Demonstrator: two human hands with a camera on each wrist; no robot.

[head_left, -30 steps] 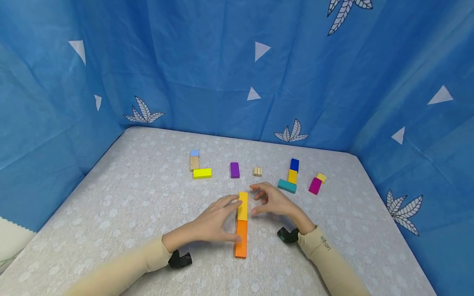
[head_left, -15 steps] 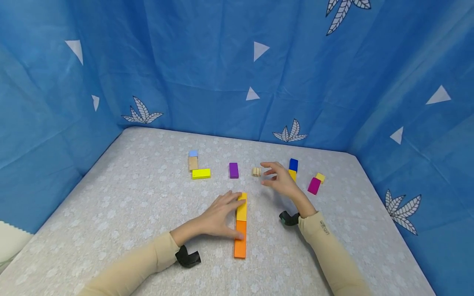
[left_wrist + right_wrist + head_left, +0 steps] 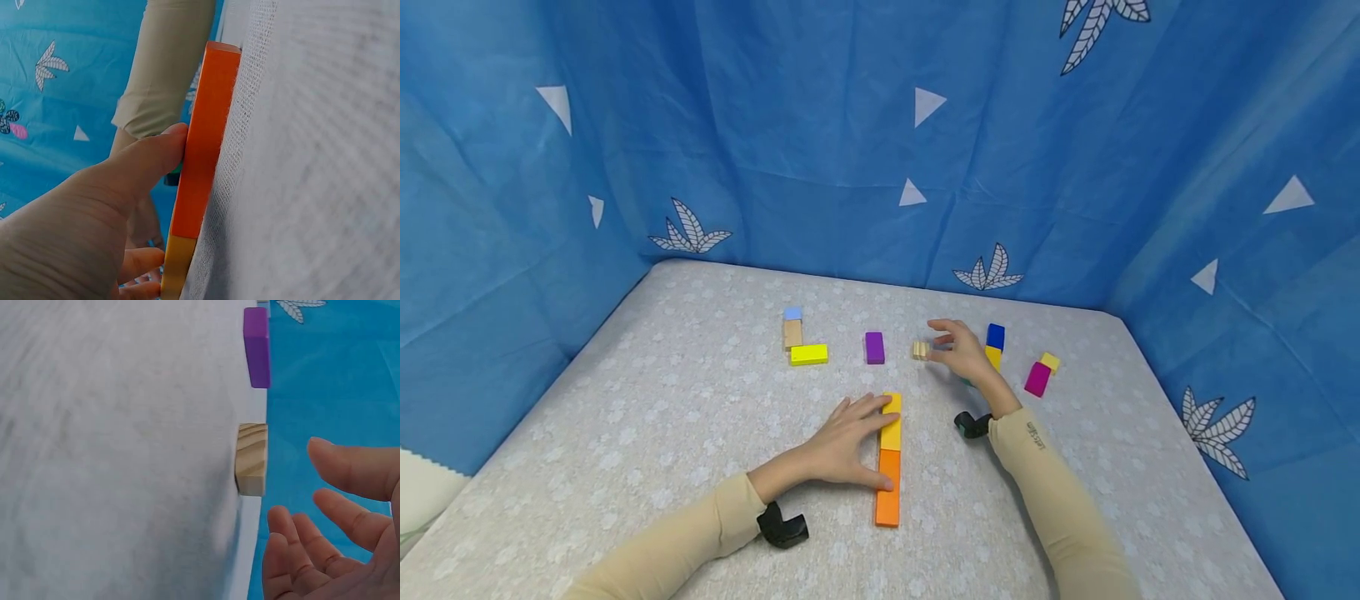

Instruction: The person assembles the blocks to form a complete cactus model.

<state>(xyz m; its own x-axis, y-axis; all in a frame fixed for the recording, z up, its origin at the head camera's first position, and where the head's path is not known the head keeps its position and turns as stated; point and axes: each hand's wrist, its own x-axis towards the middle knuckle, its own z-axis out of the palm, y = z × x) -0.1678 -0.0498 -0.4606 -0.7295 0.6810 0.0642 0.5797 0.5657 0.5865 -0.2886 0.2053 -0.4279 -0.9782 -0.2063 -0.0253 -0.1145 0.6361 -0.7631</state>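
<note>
The left hand [image 3: 847,442] rests on two blocks that lie end to end in one line on the patterned cloth of the surface [image 3: 700,433]. Its thumb touches the orange block [image 3: 887,507], the nearer of the two; its fingers touch the amber block [image 3: 891,437], the farther one. Thumb and fingers are spread apart and are not clamped on either block.

The right hand [image 3: 967,354] is just beside the striped wooden block [image 3: 920,350], on that block's right side. Thumb and fingers stand apart with nothing between them; the right wrist view shows a gap between the fingertips and the block.

The purple block [image 3: 874,348] lies to the left of the striped wooden block, apart from it. Farther left, a light blue block [image 3: 793,313], a plain wooden block [image 3: 792,335] and a bright yellow block [image 3: 808,356] form an L-shaped group.

Beyond the right hand, a dark blue block [image 3: 996,337] adjoins a golden block [image 3: 993,357], which the hand partly hides. To their right, a magenta block [image 3: 1037,380] lies against a pale yellow block [image 3: 1050,362]. A blue curtain [image 3: 842,133] encloses the surface.
</note>
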